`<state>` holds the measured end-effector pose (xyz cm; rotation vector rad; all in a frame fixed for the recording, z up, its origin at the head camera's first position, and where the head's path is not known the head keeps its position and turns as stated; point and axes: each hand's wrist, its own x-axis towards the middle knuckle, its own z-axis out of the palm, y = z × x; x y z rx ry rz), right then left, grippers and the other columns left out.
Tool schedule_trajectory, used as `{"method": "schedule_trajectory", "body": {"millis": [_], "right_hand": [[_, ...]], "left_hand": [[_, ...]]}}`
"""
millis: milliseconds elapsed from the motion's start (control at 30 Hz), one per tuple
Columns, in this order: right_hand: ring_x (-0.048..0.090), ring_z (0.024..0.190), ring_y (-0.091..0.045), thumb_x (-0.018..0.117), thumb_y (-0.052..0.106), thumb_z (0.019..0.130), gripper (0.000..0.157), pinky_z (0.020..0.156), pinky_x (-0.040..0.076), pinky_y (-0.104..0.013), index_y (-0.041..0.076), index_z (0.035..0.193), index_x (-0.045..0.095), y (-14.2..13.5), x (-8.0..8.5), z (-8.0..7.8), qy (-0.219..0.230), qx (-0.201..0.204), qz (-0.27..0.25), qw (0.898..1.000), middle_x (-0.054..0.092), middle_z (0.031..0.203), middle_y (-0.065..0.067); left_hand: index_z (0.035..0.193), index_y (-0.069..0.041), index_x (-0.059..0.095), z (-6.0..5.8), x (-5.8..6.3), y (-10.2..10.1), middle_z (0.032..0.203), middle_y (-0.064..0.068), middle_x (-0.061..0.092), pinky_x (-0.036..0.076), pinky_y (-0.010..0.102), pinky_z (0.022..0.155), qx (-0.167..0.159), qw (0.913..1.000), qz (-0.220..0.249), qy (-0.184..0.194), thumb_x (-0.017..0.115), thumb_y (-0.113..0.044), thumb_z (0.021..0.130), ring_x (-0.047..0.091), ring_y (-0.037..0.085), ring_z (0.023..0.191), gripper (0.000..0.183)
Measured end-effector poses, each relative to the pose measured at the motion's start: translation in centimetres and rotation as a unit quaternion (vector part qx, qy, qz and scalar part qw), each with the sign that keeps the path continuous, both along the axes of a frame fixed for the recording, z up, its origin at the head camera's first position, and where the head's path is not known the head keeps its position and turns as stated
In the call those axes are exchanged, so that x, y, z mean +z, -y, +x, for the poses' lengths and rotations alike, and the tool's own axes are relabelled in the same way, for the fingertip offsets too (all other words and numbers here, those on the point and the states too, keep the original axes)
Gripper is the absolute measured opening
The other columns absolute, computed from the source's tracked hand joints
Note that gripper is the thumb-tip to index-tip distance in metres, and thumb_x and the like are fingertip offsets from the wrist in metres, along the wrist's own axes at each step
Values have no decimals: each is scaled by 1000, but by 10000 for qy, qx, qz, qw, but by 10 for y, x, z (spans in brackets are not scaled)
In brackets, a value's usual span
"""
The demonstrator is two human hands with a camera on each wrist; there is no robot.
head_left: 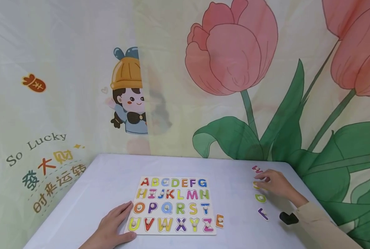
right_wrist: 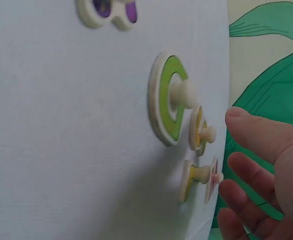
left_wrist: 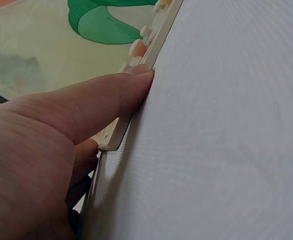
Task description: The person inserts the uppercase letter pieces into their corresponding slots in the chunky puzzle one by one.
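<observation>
The white alphabet puzzle board lies on the table with colourful letters in four rows, many with small knobs. My left hand rests at the board's near left corner; its thumb presses the edge and its fingers lie along the left side. My right hand hovers with loosely bent fingers over knobbed letter pieces, holding nothing. Under and near it are a pink piece, a yellow piece, a green D and a purple F. The hand partly hides the yellow piece in the head view.
An orange E piece lies beside the board's lower right corner. Another yellow piece shows in the right wrist view. A black device sits at the right sleeve. Behind the white table hangs a tulip-printed curtain.
</observation>
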<state>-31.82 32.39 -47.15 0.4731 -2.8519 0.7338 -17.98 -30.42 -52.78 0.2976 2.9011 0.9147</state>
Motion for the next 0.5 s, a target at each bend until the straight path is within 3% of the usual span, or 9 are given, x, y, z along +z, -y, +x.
{"method": "schedule_trajectory", "body": {"millis": [267,500], "right_hand": [[61,90,-18,87,18,89,19,74,55,-32,10,106,84,-8,-21,-4,-37,-198,196,9996,69,95,2],[60,88,-20,86,15,89,16,73,53,-34,7,104,84,-7,-24,-7,-130,-355,129,9992,70,95,0]], "left_hand": [[164,-9,40,4,4,-2,170,11,36,27,79,114,117,9999,33,84,86,-61,80,29,46,155,109],[163,-9,43,7,5,-2,169,10,38,29,77,115,91,9998,85,-124,87,-60,79,30,45,154,107]]}}
